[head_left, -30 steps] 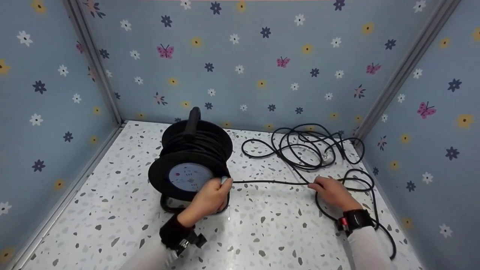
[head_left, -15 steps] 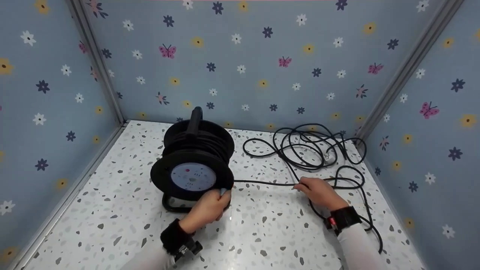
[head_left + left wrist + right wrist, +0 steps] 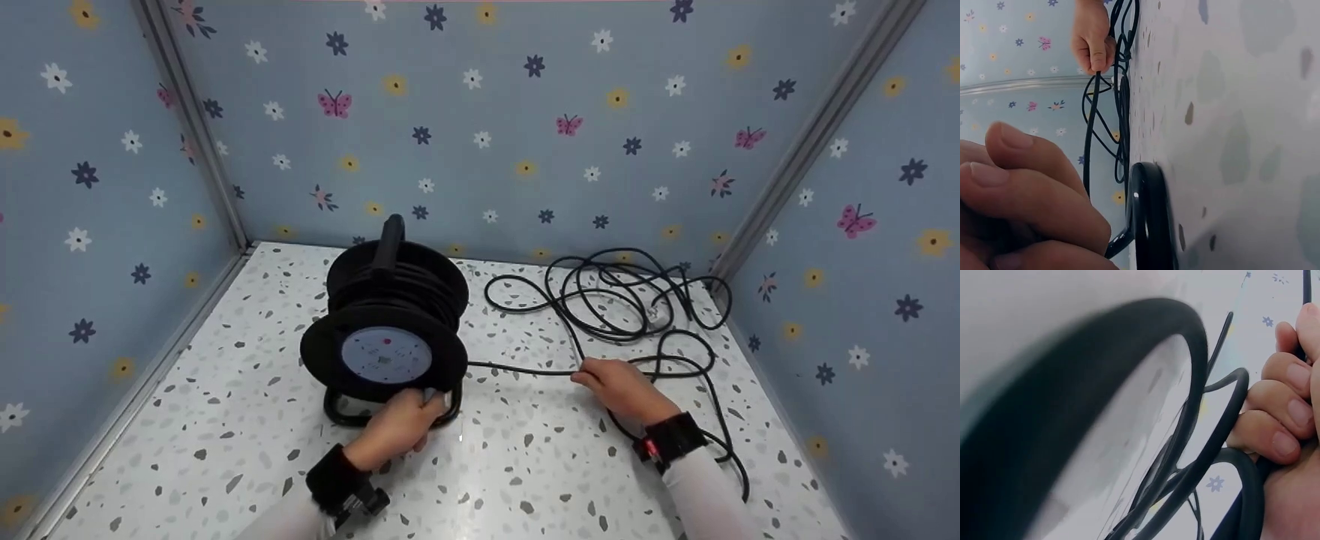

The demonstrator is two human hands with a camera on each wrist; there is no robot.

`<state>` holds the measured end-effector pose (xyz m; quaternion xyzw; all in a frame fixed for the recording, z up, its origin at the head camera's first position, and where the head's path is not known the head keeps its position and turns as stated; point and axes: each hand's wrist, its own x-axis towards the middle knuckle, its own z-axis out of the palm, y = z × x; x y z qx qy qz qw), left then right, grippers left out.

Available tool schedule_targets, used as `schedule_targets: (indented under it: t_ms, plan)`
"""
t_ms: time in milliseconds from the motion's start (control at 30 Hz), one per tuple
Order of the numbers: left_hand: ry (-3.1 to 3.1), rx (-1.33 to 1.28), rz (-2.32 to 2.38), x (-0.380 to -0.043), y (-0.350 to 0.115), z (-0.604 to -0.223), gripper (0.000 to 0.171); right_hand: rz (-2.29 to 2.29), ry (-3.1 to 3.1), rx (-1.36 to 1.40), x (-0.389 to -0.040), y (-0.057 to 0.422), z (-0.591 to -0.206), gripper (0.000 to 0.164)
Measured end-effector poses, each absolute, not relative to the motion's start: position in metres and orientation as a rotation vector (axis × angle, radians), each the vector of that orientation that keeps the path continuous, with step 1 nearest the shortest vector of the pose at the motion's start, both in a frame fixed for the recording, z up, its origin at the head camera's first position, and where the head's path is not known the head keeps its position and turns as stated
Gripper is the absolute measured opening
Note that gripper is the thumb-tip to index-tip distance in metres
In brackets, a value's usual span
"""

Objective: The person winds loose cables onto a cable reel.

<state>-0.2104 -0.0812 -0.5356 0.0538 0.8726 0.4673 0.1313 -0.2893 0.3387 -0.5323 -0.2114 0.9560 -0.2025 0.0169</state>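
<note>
A black cable reel [image 3: 382, 319] stands on the speckled floor, its pale socket panel [image 3: 375, 356] facing me. At the lower edge of its front disc, my left hand [image 3: 401, 424] grips a small grey knob [image 3: 430, 393], mostly covered by the fingers. Curled fingers [image 3: 1044, 191] fill the lower left of the left wrist view. To the right, my right hand [image 3: 622, 390] holds the black cable [image 3: 521, 369], which runs almost straight to the reel. In the right wrist view, the fingers [image 3: 1275, 405] curl round the cable, with slack loops [image 3: 1230, 416] beside them.
Loose cable coils [image 3: 607, 300] lie by the back wall, with a pale plug [image 3: 654, 313] among them. More slack trails past my right wrist. Flower-patterned walls [image 3: 480, 112] enclose the floor on three sides. The reel has a tubular foot [image 3: 1148, 219] and top handle [image 3: 388, 247].
My left hand has carried the knob down and left, and the front disc has turned clockwise. My right hand has moved left towards the reel with the cable, and the slack has shifted left too.
</note>
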Motion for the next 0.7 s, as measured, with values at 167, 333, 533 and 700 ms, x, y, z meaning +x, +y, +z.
schedule_targets:
  t_ms: [167,333,533,700]
  plan:
    - [2.561,0.136,1.340,-0.209,-0.089,-0.540,0.060,-0.636,2.972,-0.729,-0.287,0.331,-0.531,0.031]
    - [2.568,0.124,1.316,-0.208,-0.097,-0.540,0.057,-0.657,2.963,-0.767,-0.284,0.326,-0.530,0.027]
    - [2.539,0.101,1.338,-0.206,-0.103,-0.540,0.055,-0.678,2.945,-0.769,-0.282,0.320,-0.530,0.025]
    - [2.534,0.065,1.357,-0.205,-0.106,-0.542,0.056,-0.674,2.927,-0.776,-0.279,0.316,-0.531,0.024]
